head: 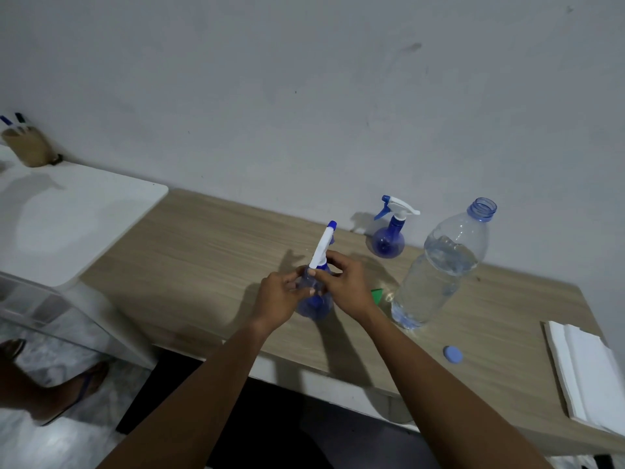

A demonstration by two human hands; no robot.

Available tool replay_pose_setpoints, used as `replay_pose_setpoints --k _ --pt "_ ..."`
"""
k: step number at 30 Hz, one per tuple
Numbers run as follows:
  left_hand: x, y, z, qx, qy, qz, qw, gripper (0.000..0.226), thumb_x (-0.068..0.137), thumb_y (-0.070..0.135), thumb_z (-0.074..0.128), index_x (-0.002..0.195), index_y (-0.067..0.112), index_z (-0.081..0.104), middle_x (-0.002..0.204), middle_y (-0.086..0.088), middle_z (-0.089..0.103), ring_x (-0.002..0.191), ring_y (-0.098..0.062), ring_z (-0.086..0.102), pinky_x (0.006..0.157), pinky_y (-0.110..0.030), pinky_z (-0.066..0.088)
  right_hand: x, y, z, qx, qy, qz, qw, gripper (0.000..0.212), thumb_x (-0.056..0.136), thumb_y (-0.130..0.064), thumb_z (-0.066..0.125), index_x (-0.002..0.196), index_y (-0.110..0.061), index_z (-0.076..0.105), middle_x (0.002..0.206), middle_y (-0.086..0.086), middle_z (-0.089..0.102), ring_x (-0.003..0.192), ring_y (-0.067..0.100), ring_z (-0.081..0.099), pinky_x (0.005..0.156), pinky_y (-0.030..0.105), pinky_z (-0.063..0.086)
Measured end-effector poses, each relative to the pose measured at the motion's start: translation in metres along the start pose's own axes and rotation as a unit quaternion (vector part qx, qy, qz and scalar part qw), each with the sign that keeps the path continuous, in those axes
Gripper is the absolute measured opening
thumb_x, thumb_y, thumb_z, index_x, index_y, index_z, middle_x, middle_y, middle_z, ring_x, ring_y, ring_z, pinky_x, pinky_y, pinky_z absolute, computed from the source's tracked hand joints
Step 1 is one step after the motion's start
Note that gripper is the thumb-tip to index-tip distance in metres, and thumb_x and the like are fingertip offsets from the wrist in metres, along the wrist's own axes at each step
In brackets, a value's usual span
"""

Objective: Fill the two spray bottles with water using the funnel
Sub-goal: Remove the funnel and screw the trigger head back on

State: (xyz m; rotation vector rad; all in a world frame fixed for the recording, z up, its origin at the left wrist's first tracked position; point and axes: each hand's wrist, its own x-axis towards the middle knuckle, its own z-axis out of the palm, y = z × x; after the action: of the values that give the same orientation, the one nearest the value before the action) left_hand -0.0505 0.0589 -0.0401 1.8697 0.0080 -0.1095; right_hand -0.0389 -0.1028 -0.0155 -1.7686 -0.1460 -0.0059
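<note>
Cap lies nearest, at 4 o'clock from my hands, where my left hand curls round the near sprayer and my right hand pinches its neck, funnel peeking out at 3 o'clock, open water bottle beside it, second sprayer upright at 1 o'clock.

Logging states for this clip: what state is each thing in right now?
Near spray bottle: gripped by left hand and right hand, head at its neck.
Far spray bottle: upright, head on, untouched.
Water bottle: upright, uncapped, partly full.
Bottle cap: off, lying flat.
Funnel: mostly hidden, unused.
</note>
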Motion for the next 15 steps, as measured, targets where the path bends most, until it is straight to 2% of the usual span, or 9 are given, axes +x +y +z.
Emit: replay_pose_setpoints --k 2,5,8,11,13,15 --pt "-0.006 0.002 0.0 -0.011 -0.01 -0.005 1.0 0.045 0.081 0.007 0.079 0.124 0.018 0.07 0.1 0.002 0.077 0.083 0.012 0.068 0.07 -0.007 0.05 0.001 -0.002 -0.008 0.031 -0.021 0.035 0.999 0.027 0.082 -0.005 0.082 0.108 -0.006 0.073 0.105 0.005 0.076 0.086 0.016 0.072 0.075 0.033 0.061" --pt "-0.014 0.004 -0.005 -0.004 -0.041 0.001 0.999 0.044 0.085 0.009 0.077 0.126 0.021 0.069 0.106 0.005 0.076 0.087 0.014 0.066 0.075 -0.008 0.047 -0.004 -0.005 -0.019 0.038 -0.059 0.058 0.996 0.031 0.083 -0.006 0.082 0.112 -0.006 0.073 0.106 0.003 0.075 0.086 0.015 0.071 0.071 0.027 0.059" --pt "-0.019 0.005 -0.01 -0.028 -0.086 -0.012 0.996 0.045 0.083 0.007 0.078 0.126 0.019 0.069 0.115 0.006 0.075 0.103 0.001 0.069 0.089 -0.018 0.052 -0.014 -0.009 -0.026 0.056 -0.091 0.063 0.992 0.024 0.087 -0.005 0.078 0.11 -0.011 0.074 0.102 0.001 0.074 0.08 0.005 0.069 0.066 0.021 0.053" --pt "-0.024 0.007 -0.016 -0.085 -0.144 -0.037 0.985 0.053 0.082 -0.006 0.075 0.131 0.011 0.062 0.118 0.001 0.072 0.104 -0.006 0.07 0.085 -0.019 0.056 -0.025 -0.013 -0.03 0.078 -0.107 0.066 0.989 0.024 0.09 -0.003 0.073 0.112 -0.011 0.072 0.104 0.005 0.072 0.071 -0.002 0.065 0.059 0.013 0.047" --pt "-0.025 0.008 -0.019 -0.089 -0.176 -0.04 0.979 0.049 0.084 -0.009 0.071 0.13 0.007 0.061 0.112 0.002 0.074 0.101 -0.004 0.07 0.086 -0.018 0.054 -0.03 -0.013 -0.027 0.091 -0.088 0.066 0.99 0.022 0.088 -0.003 0.074 0.109 -0.011 0.072 0.102 0.005 0.071 0.068 0.0 0.064 0.056 0.015 0.046" --pt "-0.025 0.008 -0.021 -0.079 -0.2 -0.05 0.975 0.041 0.086 -0.005 0.07 0.126 0.008 0.065 0.112 -0.001 0.075 0.104 -0.008 0.069 0.092 -0.022 0.052 -0.033 -0.009 -0.02 0.09 -0.03 0.07 0.993 0.025 0.083 -0.008 0.081 0.105 -0.012 0.069 0.101 0.003 0.069 0.073 0.009 0.066 0.058 0.019 0.049"
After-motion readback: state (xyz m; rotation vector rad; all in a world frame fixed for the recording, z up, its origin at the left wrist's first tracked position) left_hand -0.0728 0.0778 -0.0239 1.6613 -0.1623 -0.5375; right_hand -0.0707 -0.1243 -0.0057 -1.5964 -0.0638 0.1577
